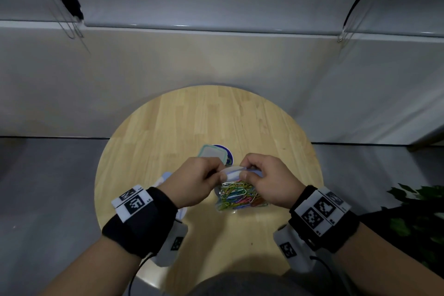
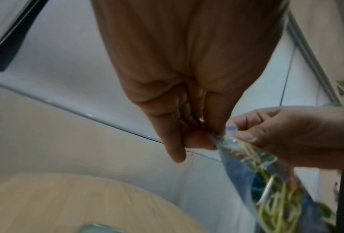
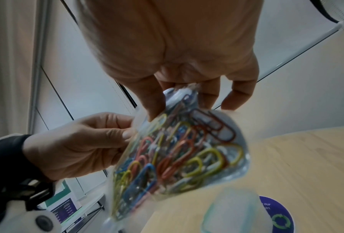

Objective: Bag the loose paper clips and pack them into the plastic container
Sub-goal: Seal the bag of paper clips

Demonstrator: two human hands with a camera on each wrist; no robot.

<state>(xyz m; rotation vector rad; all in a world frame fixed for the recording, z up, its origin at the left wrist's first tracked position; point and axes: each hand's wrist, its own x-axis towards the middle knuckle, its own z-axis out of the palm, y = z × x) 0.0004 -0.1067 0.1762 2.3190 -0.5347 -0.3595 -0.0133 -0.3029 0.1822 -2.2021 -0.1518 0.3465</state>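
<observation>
A clear plastic bag [image 1: 240,196] [image 3: 177,151] [image 2: 266,181] full of coloured paper clips hangs just above the round wooden table [image 1: 192,122]. My left hand [image 1: 211,174] [image 2: 205,135] [image 3: 127,130] pinches the bag's top edge on the left. At the same top edge, on the right, my right hand [image 1: 245,170] [image 3: 167,97] [image 2: 241,134] pinches it between thumb and fingers. The plastic container [image 1: 212,155] [image 3: 235,211], clear with a green rim, stands on the table just beyond my hands.
A round purple sticker [image 1: 228,154] [image 3: 278,217] lies under the container. Something pale lies on the table under my left wrist [image 1: 165,176]. A white wall stands close behind the table. Green leaves [image 1: 418,211] show at the right.
</observation>
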